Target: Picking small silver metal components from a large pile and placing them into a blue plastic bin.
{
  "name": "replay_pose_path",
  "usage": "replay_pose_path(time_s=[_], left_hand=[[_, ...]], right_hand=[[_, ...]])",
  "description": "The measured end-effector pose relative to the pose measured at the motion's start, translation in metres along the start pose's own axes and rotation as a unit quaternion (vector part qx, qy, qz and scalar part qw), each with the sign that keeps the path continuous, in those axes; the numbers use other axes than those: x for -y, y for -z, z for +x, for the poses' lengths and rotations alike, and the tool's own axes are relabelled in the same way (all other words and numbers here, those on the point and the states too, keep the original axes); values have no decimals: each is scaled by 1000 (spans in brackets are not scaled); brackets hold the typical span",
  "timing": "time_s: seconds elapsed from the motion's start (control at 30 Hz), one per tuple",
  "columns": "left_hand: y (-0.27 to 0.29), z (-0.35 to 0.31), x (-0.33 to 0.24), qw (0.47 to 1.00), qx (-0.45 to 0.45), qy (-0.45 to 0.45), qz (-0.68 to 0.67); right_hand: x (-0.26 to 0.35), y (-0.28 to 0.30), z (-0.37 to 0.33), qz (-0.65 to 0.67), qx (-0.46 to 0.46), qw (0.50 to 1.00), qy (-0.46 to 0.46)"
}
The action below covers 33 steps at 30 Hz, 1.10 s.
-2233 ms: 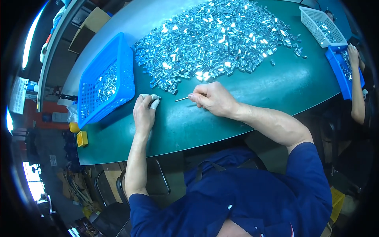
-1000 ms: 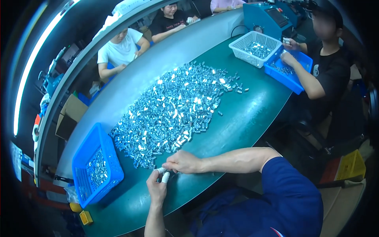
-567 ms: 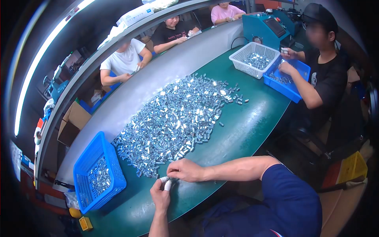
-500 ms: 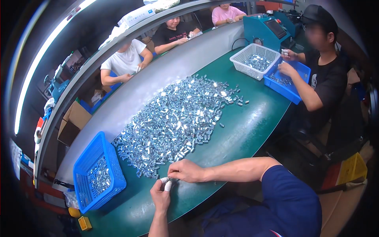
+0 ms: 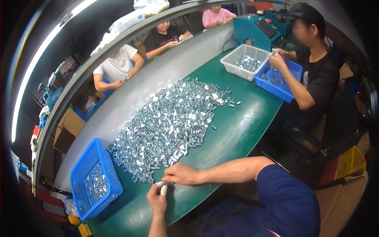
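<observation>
My left hand (image 5: 157, 200), with white wraps on its thumb and a finger, is pinched closed near the front edge of the green table (image 5: 233, 136). Against its fingertips, my right hand (image 5: 182, 173) is closed in a pinch too. Between them sits a small metal part (image 5: 163, 183), mostly hidden by the fingers. Just beyond my hands spreads a large heap of short, shiny metal cylinders (image 5: 166, 122). To the left, a blue perforated basket (image 5: 113, 189) stands tilted in view, with more of these cylinders in its bottom.
At the far right a co-worker (image 5: 316, 63) handles parts over a blue tray (image 5: 290, 96), beside a white basket (image 5: 233, 70) of cylinders. A teal machine (image 5: 252, 33) stands behind. Across a grey partition (image 5: 146, 85) several people work. A small yellow box (image 5: 85, 230) lies lower left.
The whole view has shifted slightly, so the table's things sit a little further left. My hands stay pinched together. The co-worker's hands have come together above the blue tray.
</observation>
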<state>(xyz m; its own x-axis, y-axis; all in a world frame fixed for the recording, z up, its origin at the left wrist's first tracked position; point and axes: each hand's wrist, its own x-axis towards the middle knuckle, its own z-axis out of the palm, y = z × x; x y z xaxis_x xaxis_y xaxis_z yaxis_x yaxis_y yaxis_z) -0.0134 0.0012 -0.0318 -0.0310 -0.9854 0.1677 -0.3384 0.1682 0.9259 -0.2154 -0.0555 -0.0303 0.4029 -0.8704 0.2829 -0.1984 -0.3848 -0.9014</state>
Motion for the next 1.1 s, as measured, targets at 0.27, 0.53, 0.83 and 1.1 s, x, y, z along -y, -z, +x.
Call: replay_pose_path(time_s=[0.27,0.53,0.83,1.1], left_hand=[[-1,2,3,999,3,15,-52],[4,4,5,1000,25,15,-12],[4,-2,4,1000,-2,10,-26],[0,1,7,1000,4,2,-23]], right_hand=[[3,2,-2,57,23,998,9],[-1,4,3,-57,22,998,7],[8,-2,-1,57,2,998,19],[0,6,1,-27,25,999,38]])
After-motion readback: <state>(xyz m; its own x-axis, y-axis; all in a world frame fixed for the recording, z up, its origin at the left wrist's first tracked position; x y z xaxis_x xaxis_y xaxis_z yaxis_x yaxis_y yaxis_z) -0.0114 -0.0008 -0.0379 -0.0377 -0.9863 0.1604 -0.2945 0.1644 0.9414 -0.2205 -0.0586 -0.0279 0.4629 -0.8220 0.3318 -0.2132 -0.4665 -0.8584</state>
